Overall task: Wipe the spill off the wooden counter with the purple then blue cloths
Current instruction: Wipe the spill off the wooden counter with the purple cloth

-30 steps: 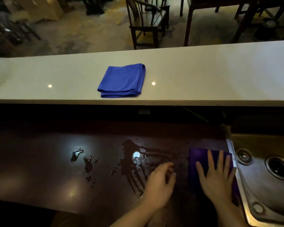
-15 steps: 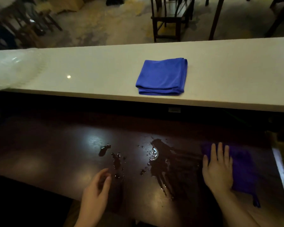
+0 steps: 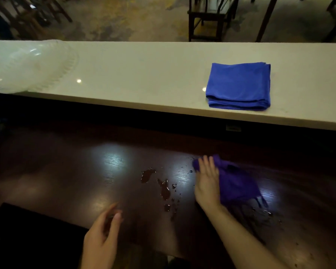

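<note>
Beside spill (image 3: 164,188), right hand (image 3: 208,181) (flat) presses purple cloth (image 3: 237,183).

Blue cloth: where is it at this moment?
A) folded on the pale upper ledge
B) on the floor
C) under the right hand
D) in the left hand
A: the blue cloth lies folded on the pale ledge, while the right hand presses the purple cloth.

A long white ledge (image 3: 144,74) is seen across the middle. A clear scalloped dish (image 3: 27,65) is set on its left end. Beyond, a dark wooden chair (image 3: 208,20) is placed on a mottled floor (image 3: 124,22).
</note>
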`<state>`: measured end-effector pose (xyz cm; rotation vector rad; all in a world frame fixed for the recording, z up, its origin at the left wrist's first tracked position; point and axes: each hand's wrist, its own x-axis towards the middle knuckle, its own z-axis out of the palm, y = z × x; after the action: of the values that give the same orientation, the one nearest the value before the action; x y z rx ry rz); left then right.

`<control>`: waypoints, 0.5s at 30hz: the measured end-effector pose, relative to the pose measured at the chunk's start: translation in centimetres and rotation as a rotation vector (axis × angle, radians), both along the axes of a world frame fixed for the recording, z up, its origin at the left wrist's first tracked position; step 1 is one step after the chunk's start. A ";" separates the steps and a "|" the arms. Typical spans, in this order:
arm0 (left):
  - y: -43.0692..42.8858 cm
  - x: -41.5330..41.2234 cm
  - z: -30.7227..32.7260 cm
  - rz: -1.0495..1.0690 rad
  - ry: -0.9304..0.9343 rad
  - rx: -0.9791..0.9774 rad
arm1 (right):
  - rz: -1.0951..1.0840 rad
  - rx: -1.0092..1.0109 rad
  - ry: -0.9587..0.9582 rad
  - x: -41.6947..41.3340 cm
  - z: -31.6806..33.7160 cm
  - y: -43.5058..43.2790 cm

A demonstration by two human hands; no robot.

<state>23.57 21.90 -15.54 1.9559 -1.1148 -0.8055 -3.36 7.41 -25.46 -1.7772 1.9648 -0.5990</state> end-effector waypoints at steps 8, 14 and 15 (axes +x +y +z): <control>-0.1 3.8 0.1 0.040 -0.019 -0.099 | 0.405 0.061 -0.063 16.1 0.5 0.9; -1.3 3.8 0.7 -0.005 0.007 -0.093 | 0.524 -0.013 0.157 16.2 0.4 2.5; -1.5 3.7 0.7 -0.011 0.015 -0.087 | 0.493 0.001 0.198 15.6 0.6 2.4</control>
<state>27.27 20.39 -14.83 1.8703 -1.1339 -0.7637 12.22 9.85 -24.88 -2.2808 1.5398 -0.2639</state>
